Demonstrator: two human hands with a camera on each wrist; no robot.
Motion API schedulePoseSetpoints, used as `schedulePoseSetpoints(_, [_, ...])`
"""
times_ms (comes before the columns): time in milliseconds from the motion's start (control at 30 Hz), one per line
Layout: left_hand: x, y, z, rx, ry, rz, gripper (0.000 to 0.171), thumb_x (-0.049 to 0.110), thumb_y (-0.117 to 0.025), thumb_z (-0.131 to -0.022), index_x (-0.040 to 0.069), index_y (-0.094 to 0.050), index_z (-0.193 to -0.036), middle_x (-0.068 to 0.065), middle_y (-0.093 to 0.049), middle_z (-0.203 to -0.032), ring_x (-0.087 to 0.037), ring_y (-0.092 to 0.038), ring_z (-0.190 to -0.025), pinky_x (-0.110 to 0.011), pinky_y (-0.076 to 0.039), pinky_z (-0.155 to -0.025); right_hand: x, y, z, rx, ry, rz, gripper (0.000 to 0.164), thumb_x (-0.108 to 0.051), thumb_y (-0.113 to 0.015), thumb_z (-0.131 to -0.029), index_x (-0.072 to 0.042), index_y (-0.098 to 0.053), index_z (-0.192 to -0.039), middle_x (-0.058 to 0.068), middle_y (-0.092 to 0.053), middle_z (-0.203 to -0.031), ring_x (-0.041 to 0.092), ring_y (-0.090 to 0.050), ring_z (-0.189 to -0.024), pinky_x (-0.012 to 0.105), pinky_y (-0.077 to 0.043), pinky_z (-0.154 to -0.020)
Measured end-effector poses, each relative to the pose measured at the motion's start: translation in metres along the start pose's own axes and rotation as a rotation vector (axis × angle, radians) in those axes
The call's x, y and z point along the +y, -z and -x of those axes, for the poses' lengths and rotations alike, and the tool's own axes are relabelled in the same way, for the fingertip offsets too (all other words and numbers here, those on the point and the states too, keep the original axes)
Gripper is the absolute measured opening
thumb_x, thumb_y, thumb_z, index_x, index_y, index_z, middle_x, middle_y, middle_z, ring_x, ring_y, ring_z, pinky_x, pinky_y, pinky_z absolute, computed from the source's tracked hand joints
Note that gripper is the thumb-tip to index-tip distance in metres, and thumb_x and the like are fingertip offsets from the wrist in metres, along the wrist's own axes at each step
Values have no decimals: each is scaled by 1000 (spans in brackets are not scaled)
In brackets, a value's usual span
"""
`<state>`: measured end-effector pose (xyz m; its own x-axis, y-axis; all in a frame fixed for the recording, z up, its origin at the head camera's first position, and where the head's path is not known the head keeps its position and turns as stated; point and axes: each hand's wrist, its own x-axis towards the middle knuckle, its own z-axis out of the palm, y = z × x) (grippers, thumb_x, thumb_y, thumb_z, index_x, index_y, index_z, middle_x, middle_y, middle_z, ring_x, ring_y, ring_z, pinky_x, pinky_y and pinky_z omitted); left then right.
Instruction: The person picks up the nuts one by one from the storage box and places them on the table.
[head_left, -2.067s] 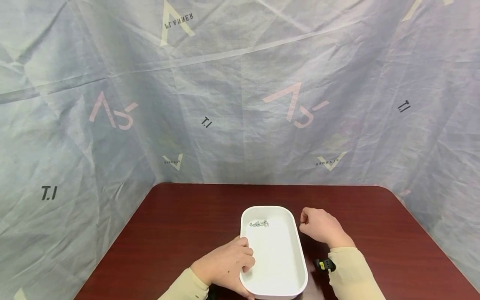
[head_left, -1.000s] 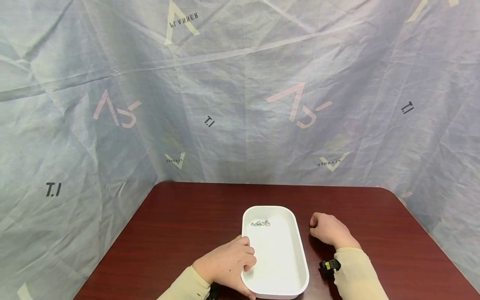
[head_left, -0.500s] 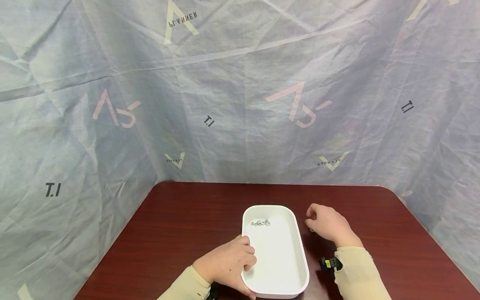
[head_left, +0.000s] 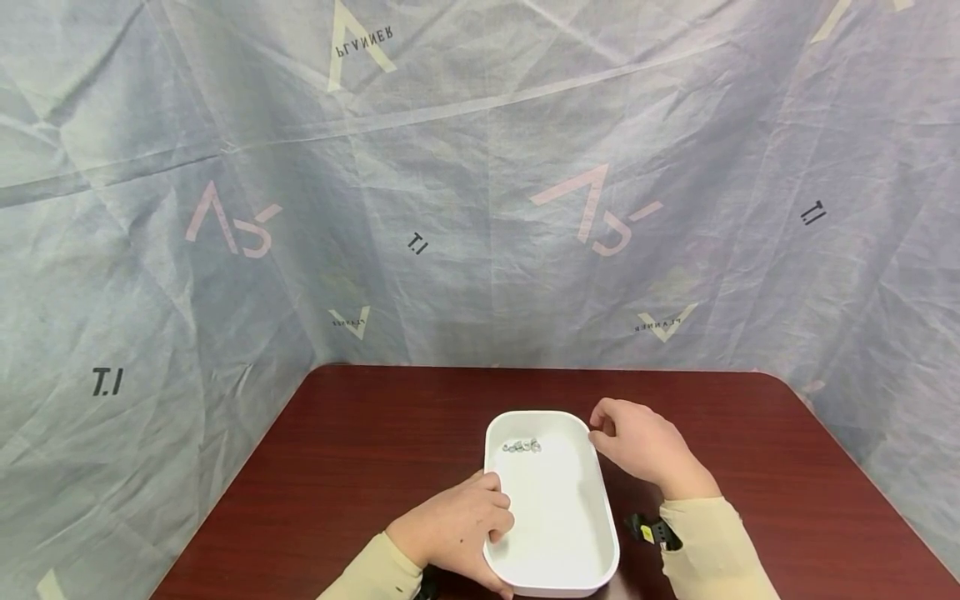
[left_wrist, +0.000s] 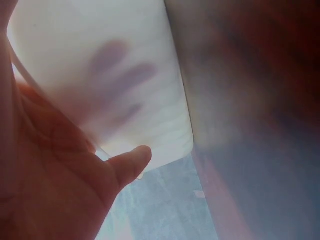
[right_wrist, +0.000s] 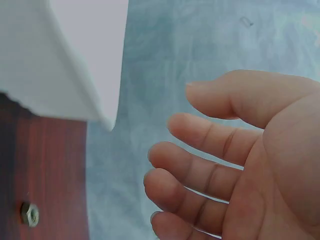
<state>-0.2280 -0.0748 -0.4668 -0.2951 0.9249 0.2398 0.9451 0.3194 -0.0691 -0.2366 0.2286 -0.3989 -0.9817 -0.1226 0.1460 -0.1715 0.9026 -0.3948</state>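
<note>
A white oblong tray [head_left: 555, 521] stands on the table. My left hand [head_left: 457, 525] grips its near left side, fingers bent over the rim; in the left wrist view their shadows show through the wall, with the thumb [left_wrist: 132, 162] on the outside. Several small shiny metal nuts [head_left: 521, 447] lie in a row at the tray's far left. By the far right rim hovers my right hand [head_left: 641, 442], its fingers loosely bent with nothing between them in the right wrist view. One hex nut [right_wrist: 30, 214] sits on the table outside the tray there.
The dark red wooden table [head_left: 375, 450] extends around the tray on both sides. A grey printed sheet [head_left: 480, 208] hangs behind it and along the sides. A black strap device [head_left: 652, 531] is on my right wrist.
My right hand first shifted right, away from the tray, then rose and came back left to its far right rim. The left hand and the tray have stayed put.
</note>
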Motion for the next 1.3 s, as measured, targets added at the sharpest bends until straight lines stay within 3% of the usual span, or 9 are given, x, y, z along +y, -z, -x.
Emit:
schedulePoseSetpoints(333, [-1, -1, 0, 10, -6, 8, 68, 83, -72, -63, 26, -36, -66, 20, -25, -70, -5, -31, -78, -22, -33, -79, -38, 0, -3, -14, 64, -7, 17, -26, -70, -87, -19, -68, -102, -4, -56, -84, 13, -50, -69, 36, -43, -61])
schedulePoseSetpoints(633, [-1, -2, -1, 25, -10, -11, 69, 83, -74, -61, 26, -35, -66, 21, -25, -70, -5, -30, -77, -22, -32, -78, -62, -17, -19, -56, 129, 38, 18, -26, -70, -86, -19, -70, -102, -5, -61, -85, 11, -53, -71, 36, -46, -62])
schedulePoseSetpoints(867, [0, -2, 0, 18, -8, -20, 69, 83, -74, -61, 26, -35, -66, 20, -24, -70, -5, -30, -78, -23, -33, -79, -68, -37, -32, -121, 137, 63, 21, -27, -69, -85, -18, -71, -104, -9, -59, -81, 10, -53, -71, 35, -46, -63])
schedulePoseSetpoints(1167, [1, -2, 0, 19, -16, -38, 69, 82, -74, -60, 25, -36, -66, 20, -24, -70, -6, -33, -78, -23, -34, -80, -69, -61, -43, -180, 139, 106, 26, -27, -69, -84, -17, -72, -108, -1, -71, -105, 14, -58, -78, 38, -48, -67])
schedulePoseSetpoints(1300, [0, -2, -1, 17, -14, -44, 69, 83, -74, -60, 26, -36, -66, 20, -23, -70, -6, -33, -78, -23, -34, -81, -67, -68, -47, -178, 136, 134, 19, -25, -69, -82, -17, -71, -100, -5, -69, -93, 13, -54, -69, 35, -46, -62])
